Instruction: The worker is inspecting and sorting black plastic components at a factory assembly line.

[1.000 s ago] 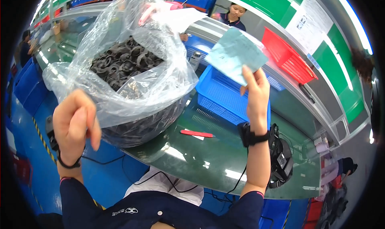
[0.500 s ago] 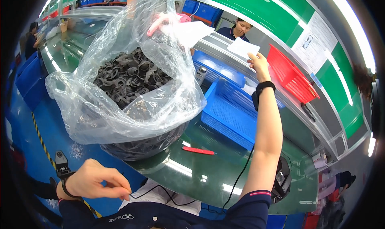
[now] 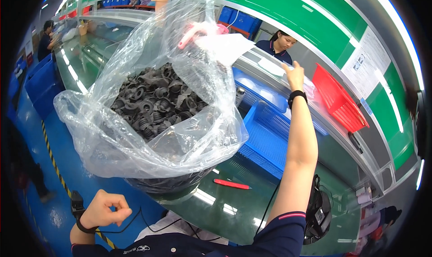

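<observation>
My right hand (image 3: pixel 294 75) is stretched out to the ledge at the far right, its fingers apart. A white sheet of paper (image 3: pixel 271 67) lies on the ledge just beside its fingertips. Low on the left, my left hand (image 3: pixel 107 209) is curled closed in the air, and nothing shows in its fingers. Between my arms stands a large clear plastic bag (image 3: pixel 117 155), open at the top and full of dark ribbed rubber parts (image 3: pixel 157 97). Another white sheet (image 3: pixel 229 47) and a pink-handled tool (image 3: pixel 191 35) are at the bag's far rim.
A red pen-shaped cutter (image 3: pixel 232 184) lies on the green table (image 3: pixel 198 212). Blue perforated baskets (image 3: pixel 267 137) stand right of the bag, with a red basket (image 3: pixel 337 99) on the ledge. A black device (image 3: pixel 318 212) sits by my right elbow. Behind the ledge is a person (image 3: pixel 276 47).
My right hand has let go of the white sheet, which now lies on the ledge. My left hand has curled in more. The whole view has shifted slightly.
</observation>
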Tool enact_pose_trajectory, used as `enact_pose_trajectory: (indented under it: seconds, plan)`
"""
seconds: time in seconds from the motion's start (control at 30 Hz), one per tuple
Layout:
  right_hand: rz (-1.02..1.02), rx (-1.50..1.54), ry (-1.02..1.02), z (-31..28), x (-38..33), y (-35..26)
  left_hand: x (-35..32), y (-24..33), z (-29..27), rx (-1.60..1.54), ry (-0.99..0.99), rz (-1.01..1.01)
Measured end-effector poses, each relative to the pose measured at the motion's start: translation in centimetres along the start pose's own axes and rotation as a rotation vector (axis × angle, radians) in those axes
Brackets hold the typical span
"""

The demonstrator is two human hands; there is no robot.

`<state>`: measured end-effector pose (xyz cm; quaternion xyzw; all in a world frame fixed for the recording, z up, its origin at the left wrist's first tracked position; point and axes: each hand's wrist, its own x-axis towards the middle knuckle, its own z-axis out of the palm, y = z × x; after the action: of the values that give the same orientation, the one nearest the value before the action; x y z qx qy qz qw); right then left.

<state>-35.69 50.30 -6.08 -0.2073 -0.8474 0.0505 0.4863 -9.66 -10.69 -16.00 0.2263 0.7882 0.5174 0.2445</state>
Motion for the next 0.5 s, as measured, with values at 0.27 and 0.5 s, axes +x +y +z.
enact_pose_trajectory:
  seconds: [0.27, 0.5]
  plan:
    - [0.027, 0.522, -0.179, -13.3, -5.7, -1.4, 0.2, 0.1, 1.7, 0.043, -0.103, 0.120]
    - [-0.064, 0.508, -0.534, -23.9, -25.7, -1.7, 0.6, -1.5, 2.5, 0.031, -0.100, 0.098]
